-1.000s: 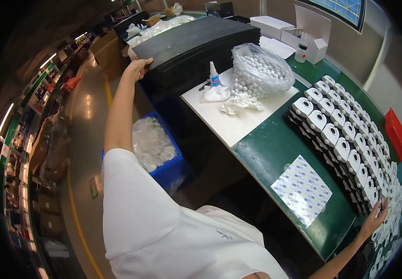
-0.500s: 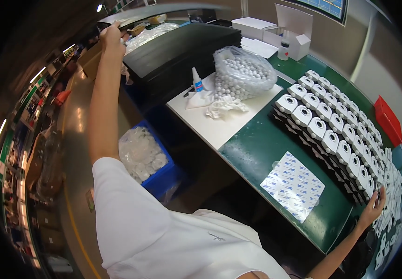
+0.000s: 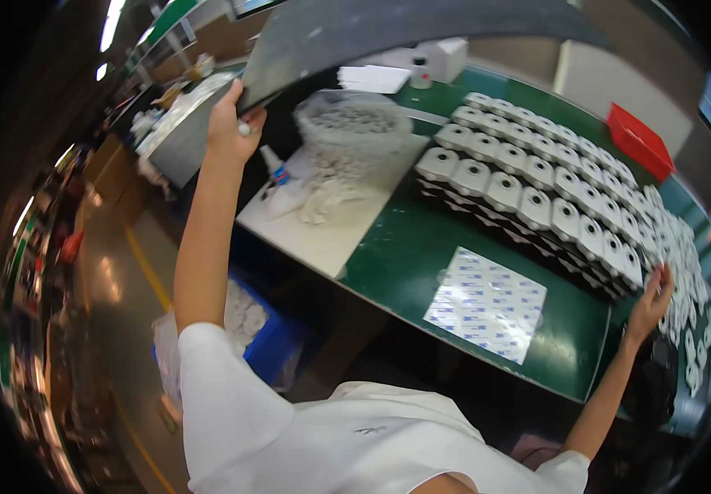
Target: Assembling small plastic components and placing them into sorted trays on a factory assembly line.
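At about ten o'clock the left hand (image 3: pixel 232 123) is closed on the lower left corner of a large dark tray (image 3: pixel 388 33), raised and tilted, its long axis running up and right toward one o'clock above a clear bag of white parts (image 3: pixel 354 132). A sheet of stickers (image 3: pixel 487 303) lies on the green table (image 3: pixel 405 255). At three o'clock the right hand (image 3: pixel 652 298), fingers spread, rests on rows of white moulded parts (image 3: pixel 536 189), well apart from the tray.

Sheet of white stickers (image 3: pixel 487 303) flat on green surface (image 3: pixel 421 247); clear bag of white parts (image 3: pixel 354 132) on white board (image 3: pixel 331 222). Red tray (image 3: pixel 639 140) far side; blue bin (image 3: pixel 269 342) on floor.
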Demonstrator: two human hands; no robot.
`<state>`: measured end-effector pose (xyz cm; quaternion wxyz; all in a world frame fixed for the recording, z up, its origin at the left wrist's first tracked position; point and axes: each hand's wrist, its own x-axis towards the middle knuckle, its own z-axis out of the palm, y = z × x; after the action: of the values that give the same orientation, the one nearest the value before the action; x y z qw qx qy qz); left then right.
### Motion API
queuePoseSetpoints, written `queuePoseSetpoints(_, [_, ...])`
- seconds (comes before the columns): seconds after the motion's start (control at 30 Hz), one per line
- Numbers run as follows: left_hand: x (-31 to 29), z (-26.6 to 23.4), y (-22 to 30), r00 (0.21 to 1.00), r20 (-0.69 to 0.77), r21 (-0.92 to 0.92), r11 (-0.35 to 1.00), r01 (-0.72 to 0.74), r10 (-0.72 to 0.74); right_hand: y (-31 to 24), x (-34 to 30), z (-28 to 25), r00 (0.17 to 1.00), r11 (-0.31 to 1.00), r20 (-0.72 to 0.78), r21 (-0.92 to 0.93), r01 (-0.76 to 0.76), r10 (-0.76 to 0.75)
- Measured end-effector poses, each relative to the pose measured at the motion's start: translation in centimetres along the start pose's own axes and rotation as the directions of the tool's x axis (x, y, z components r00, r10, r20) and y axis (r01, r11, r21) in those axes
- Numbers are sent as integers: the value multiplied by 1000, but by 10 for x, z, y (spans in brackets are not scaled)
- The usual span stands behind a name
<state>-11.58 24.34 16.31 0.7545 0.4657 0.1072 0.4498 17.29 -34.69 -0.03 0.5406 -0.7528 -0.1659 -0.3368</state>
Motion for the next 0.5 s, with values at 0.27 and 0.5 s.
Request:
queuePoseSetpoints(0.27, [-23,63,-135,920,175,153,932,328,-352,-24,0,10,999,967,-29,252,-26,34])
queuePoseSetpoints(0.5, [-29,98,-182,846,191,236,860,452,-498,-26,1,13,990,947,80,292,-134,115])
